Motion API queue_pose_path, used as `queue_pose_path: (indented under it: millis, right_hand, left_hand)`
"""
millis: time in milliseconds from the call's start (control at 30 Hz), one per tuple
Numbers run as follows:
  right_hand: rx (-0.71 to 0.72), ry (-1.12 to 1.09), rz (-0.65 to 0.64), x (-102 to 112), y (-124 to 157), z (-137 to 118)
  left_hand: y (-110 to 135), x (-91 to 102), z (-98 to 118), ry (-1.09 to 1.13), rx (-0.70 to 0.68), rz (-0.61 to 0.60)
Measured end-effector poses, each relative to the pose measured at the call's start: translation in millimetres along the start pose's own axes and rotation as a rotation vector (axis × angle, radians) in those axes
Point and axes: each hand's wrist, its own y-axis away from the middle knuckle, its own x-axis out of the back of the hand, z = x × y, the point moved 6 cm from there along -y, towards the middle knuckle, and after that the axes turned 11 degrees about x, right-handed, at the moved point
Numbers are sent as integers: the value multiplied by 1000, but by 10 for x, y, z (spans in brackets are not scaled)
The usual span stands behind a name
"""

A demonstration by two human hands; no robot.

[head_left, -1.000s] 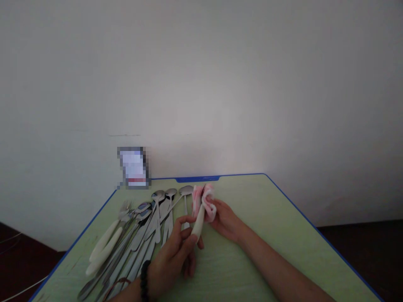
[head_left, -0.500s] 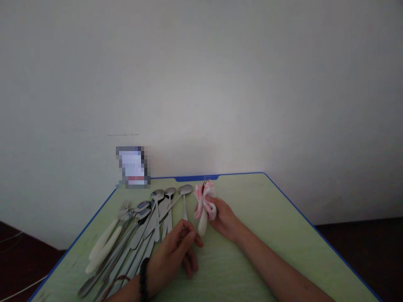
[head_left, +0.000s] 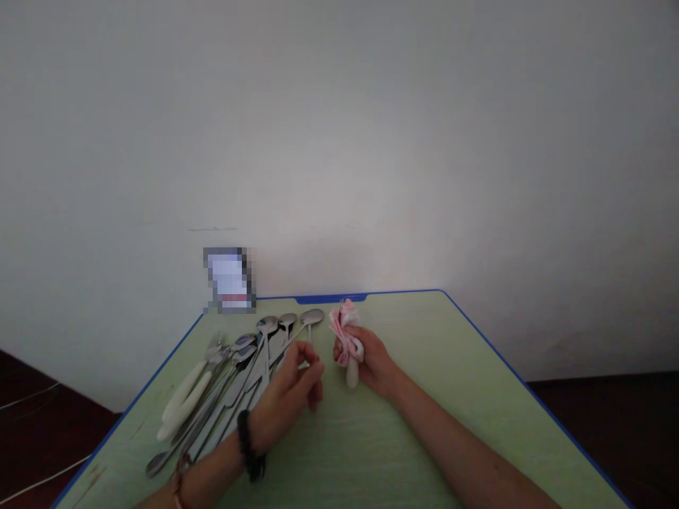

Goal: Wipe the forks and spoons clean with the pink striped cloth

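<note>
My right hand (head_left: 371, 357) is closed round a pink and white cloth (head_left: 347, 339), which is bunched about a fork with a cream handle (head_left: 353, 373). The fork's tines poke out at the top of the cloth, and its handle end sticks out below. To the left, my left hand (head_left: 300, 382) hovers with loosely curled fingers and nothing visible in them. It is nearest to a spoon (head_left: 312, 317) and partly covers that spoon's handle. Several more metal spoons (head_left: 268, 325) and long-handled pieces of cutlery lie in a heap beyond and under my left wrist.
Cream-handled forks (head_left: 185, 396) lie at the left side of the heap. A blurred phone-like screen (head_left: 230, 279) stands at the back left by the wall (head_left: 339, 141). The green table (head_left: 450, 396) has a blue edge.
My left hand has moved up and away from the fork's handle. My right hand has tilted the fork, its handle end shifting right, and the cloth is gathered more tightly.
</note>
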Motion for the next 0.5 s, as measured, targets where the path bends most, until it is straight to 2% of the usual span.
queue_pose_path:
  millis: [67, 133, 233, 333, 500]
  right_hand:
    - [-7, 15, -24, -14, 16, 12]
    - [-8, 27, -40, -31, 29, 20]
    - [-12, 70, -58, -55, 48, 25]
    - [-13, 134, -76, -73, 65, 22]
    - [-8, 167, -100, -97, 86, 2]
  left_hand:
    - [-109, 96, 122, -142, -17, 86]
    - [-217, 167, 337, -474, -116, 164]
    - [-381, 241, 605, -634, -169, 140]
    - [-490, 312, 797, -759, -183, 168]
    - [-504, 252, 826, -880, -161, 19]
